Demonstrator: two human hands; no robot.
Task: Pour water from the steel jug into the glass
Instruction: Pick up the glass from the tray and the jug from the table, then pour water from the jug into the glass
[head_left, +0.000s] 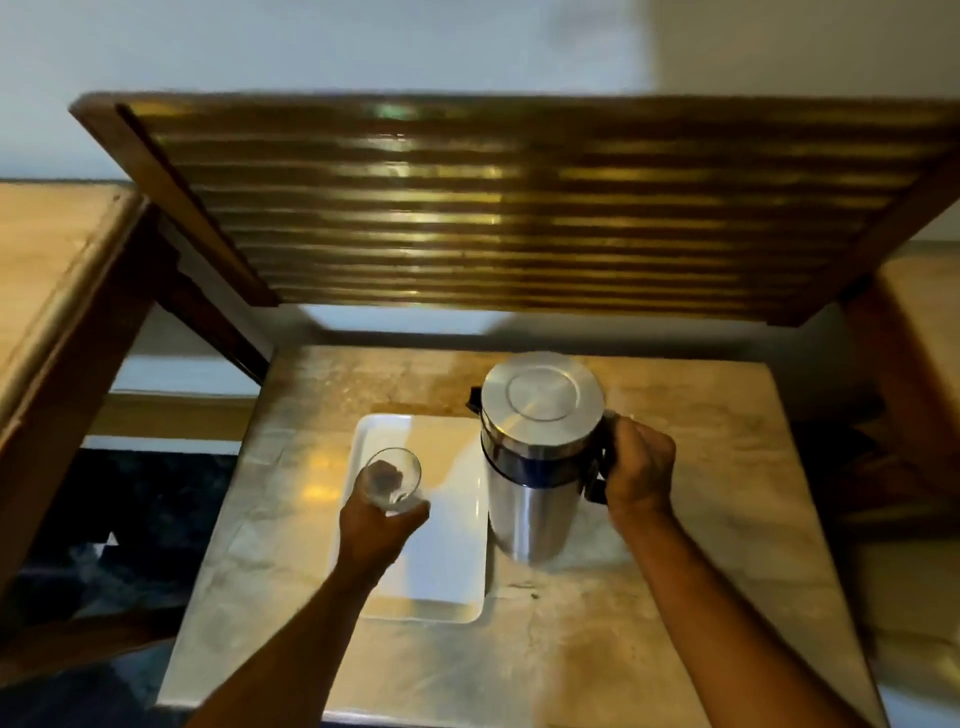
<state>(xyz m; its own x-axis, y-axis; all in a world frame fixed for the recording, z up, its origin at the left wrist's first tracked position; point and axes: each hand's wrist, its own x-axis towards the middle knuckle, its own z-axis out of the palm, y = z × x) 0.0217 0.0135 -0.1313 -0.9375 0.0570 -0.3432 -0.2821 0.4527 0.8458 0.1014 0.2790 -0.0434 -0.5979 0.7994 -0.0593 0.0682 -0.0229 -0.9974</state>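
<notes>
A tall steel jug (535, 457) with a flat round lid and a dark band stands upright at the middle right of the marble table, its base beside the tray. My right hand (640, 470) is wrapped around its black handle on the right side. A clear glass (393, 477) is held upright over the left part of the white tray (447, 561), and I cannot tell whether it holds water. My left hand (379, 525) grips the glass from below and behind. The jug's spout points away to the left rear.
The small marble-topped table (649, 597) has open edges on every side. A slatted wooden panel (519, 208) overhangs the far side, on wooden legs at left and right. Another wooden surface (52, 270) lies at the left. Dark floor shows at the lower left.
</notes>
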